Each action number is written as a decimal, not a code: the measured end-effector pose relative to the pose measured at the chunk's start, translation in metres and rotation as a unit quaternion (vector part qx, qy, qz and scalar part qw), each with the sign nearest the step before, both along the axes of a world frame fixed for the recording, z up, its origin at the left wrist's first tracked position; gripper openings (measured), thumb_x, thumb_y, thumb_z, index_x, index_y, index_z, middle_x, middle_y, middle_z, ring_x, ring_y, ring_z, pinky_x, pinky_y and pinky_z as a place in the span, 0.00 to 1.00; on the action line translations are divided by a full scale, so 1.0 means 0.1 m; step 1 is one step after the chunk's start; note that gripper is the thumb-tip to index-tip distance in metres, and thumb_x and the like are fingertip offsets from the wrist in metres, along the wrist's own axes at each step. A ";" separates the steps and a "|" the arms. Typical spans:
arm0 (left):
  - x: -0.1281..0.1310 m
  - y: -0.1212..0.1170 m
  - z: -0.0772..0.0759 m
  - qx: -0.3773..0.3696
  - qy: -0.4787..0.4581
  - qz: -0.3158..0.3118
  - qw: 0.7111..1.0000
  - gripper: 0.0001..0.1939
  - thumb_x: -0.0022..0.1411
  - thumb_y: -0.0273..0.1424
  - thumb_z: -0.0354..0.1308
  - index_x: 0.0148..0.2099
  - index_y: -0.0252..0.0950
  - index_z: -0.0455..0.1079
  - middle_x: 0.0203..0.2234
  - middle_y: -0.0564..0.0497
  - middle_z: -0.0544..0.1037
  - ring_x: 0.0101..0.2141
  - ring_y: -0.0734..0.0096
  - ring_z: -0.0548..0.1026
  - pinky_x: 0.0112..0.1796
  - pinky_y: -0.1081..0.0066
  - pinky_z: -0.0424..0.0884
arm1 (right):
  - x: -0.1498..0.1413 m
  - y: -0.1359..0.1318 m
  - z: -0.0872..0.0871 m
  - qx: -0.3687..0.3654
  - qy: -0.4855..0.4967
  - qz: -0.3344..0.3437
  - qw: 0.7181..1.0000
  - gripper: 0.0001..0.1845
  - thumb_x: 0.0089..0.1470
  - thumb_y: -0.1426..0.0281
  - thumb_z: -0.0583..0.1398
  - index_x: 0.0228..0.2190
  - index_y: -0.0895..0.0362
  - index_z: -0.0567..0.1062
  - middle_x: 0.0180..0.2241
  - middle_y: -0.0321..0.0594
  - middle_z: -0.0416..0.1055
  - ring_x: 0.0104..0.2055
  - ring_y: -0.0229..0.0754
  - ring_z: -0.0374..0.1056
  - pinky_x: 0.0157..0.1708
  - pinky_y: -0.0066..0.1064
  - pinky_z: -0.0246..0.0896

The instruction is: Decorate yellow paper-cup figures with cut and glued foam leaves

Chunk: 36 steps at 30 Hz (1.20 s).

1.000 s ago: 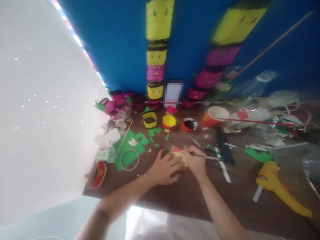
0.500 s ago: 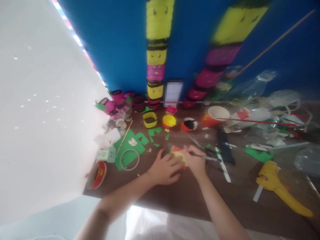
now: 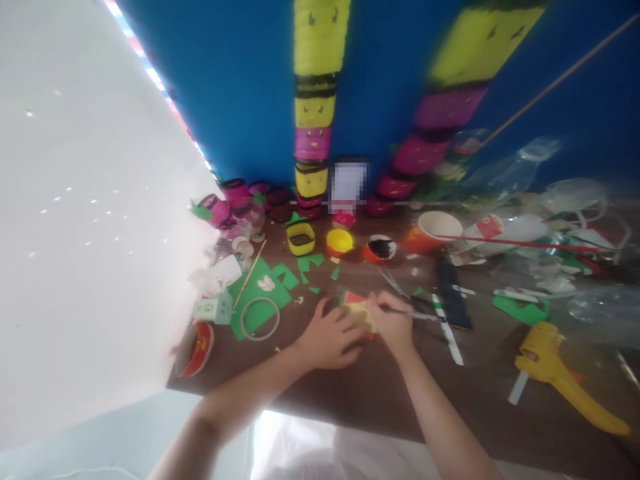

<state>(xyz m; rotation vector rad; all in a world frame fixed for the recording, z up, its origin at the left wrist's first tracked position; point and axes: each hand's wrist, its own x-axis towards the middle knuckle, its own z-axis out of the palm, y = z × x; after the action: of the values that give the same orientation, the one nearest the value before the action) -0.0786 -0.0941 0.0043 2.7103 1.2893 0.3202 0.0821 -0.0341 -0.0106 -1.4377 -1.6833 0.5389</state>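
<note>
My left hand (image 3: 333, 340) lies with its fingers spread over a small pale-yellow piece of paper (image 3: 357, 308), pressing it to the table. Red shows along the paper's edges. My right hand (image 3: 393, 323) is closed around a slim dark pen (image 3: 417, 313), at the right side of the paper. Its upper end points to the right; the tip is hidden by my fingers. Just beyond my right hand lie metal scissors (image 3: 393, 280), partly covered by it. A white strip with a green band (image 3: 447, 330) rests to the right of the pen.
A yellow glue gun (image 3: 550, 373) lies at right. Painted cups stand behind: a yellow square one (image 3: 301, 240), a yellow-filled one (image 3: 340, 243), one with black paint (image 3: 380, 249). Green sheets (image 3: 265, 293) and a tape roll (image 3: 260, 319) lie left. Plastic bottles (image 3: 520, 230) clutter the back right.
The view has shifted very slightly. Both hands keep nearly the same place on the paper, and the pen stays in my right hand.
</note>
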 end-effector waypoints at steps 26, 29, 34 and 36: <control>0.00 0.00 -0.01 0.015 -0.002 -0.001 1.000 0.22 0.62 0.43 0.43 0.57 0.45 0.60 0.58 0.53 0.61 0.53 0.57 0.60 0.54 0.45 0.47 | 0.00 0.01 -0.03 -0.011 -0.010 0.017 1.000 0.21 0.51 0.63 0.57 0.12 0.55 0.59 0.11 0.29 0.55 0.16 0.32 0.51 0.18 0.25 0.49; 0.00 0.00 -0.01 0.012 -0.007 0.000 1.000 0.22 0.63 0.42 0.42 0.57 0.45 0.60 0.59 0.53 0.60 0.53 0.58 0.60 0.54 0.45 0.46 | 0.00 0.01 -0.03 -0.012 -0.010 0.019 1.000 0.21 0.51 0.64 0.57 0.12 0.55 0.59 0.11 0.29 0.54 0.16 0.32 0.51 0.19 0.25 0.49; 0.00 0.00 -0.01 0.016 0.001 -0.003 1.000 0.22 0.62 0.43 0.43 0.57 0.46 0.60 0.58 0.52 0.61 0.53 0.58 0.60 0.54 0.45 0.47 | 0.00 0.01 -0.01 -0.010 -0.010 0.024 1.000 0.21 0.51 0.64 0.56 0.11 0.55 0.59 0.11 0.29 0.53 0.16 0.32 0.51 0.18 0.25 0.49; 0.00 0.00 -0.01 0.018 0.004 -0.003 1.000 0.22 0.62 0.43 0.44 0.57 0.45 0.60 0.58 0.52 0.61 0.53 0.57 0.59 0.54 0.45 0.47 | 0.00 0.00 -0.01 -0.009 -0.009 0.024 1.000 0.21 0.51 0.64 0.56 0.11 0.55 0.58 0.11 0.29 0.53 0.16 0.32 0.50 0.18 0.26 0.49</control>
<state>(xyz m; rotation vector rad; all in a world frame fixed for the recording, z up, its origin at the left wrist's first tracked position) -0.0788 -0.0939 0.0030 2.7469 1.2902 0.3346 0.0818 -0.0339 -0.0111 -1.4224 -1.7354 0.5693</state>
